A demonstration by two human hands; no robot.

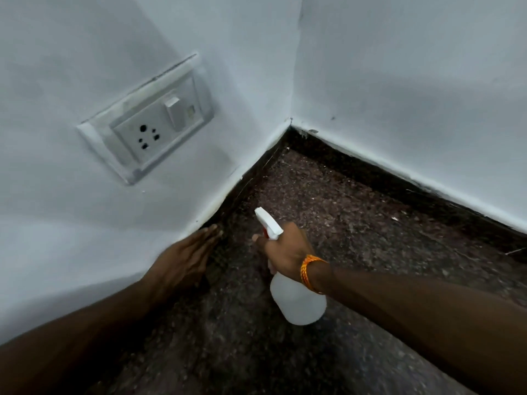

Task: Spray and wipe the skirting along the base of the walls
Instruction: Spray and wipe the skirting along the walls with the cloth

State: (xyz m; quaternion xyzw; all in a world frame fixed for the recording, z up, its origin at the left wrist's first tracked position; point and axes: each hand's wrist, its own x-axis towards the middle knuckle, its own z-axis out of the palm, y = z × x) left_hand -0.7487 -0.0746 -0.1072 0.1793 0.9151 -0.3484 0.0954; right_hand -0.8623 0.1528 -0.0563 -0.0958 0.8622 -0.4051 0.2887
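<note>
A dark stone skirting runs along the base of two white walls and meets in a corner at the upper middle. My right hand grips the neck of a white translucent spray bottle, its white nozzle pointing up and left toward the left wall's skirting. An orange thread band sits on that wrist. My left hand lies flat with straight fingers against the left skirting, fingertips toward the corner. No cloth shows in either hand.
A white socket plate with a switch is set in the left wall, just above the skirting. The floor is dark speckled stone. A thin light streak lies on the floor at the far right.
</note>
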